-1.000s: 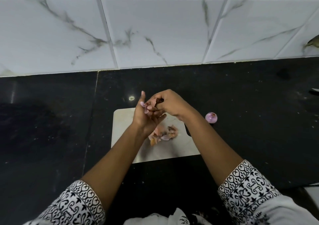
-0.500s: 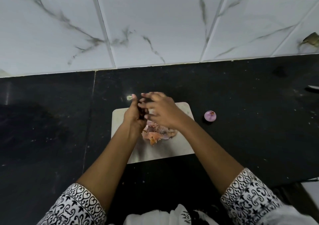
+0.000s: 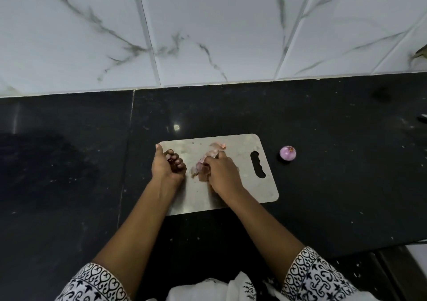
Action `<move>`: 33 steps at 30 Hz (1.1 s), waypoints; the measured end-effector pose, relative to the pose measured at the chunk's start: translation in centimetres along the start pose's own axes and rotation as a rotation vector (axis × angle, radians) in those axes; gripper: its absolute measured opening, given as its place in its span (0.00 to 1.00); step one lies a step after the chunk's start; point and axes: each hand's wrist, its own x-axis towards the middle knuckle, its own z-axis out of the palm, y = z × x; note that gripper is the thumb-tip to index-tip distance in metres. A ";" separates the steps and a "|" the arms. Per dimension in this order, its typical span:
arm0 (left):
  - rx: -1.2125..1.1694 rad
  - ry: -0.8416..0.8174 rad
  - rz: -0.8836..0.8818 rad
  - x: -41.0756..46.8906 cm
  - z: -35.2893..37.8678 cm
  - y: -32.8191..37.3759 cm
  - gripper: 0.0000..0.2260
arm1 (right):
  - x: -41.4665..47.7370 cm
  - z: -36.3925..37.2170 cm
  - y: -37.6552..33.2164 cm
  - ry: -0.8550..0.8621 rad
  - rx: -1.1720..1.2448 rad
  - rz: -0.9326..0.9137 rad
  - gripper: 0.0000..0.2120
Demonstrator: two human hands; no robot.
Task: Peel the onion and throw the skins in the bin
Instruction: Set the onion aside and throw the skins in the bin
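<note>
Both hands had dropped from mid-air to the cutting board (image 3: 245, 185). The left hand (image 3: 167, 165) had its fingers curled, apparently round a skin scrap. The right hand (image 3: 223, 173) had its fingers bunched on the onion skins (image 3: 201, 168) mid-board. Likely gathering for the bin. The onion (image 3: 287, 154) lay peeled, glossy purple, on the worktop (image 3: 346, 162), right of the board.

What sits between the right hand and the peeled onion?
Head view: the handle-slot end of the cutting board, then a strip of bare black counter before the onion. The right hand grips onion skins.
</note>
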 end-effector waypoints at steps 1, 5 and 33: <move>-0.020 -0.014 -0.007 0.0 0.0 0.0 0.22 | -0.1 0.0 0.1 0.032 0.020 -0.029 0.15; -0.069 -0.091 -0.051 -0.2 0.0 -0.3 0.20 | -0.1 -1.3 1.0 0.060 0.041 -0.055 0.11; -0.176 -0.064 -0.136 -0.3 1.3 -1.5 0.19 | -0.7 -4.0 0.6 0.245 0.436 -0.245 0.12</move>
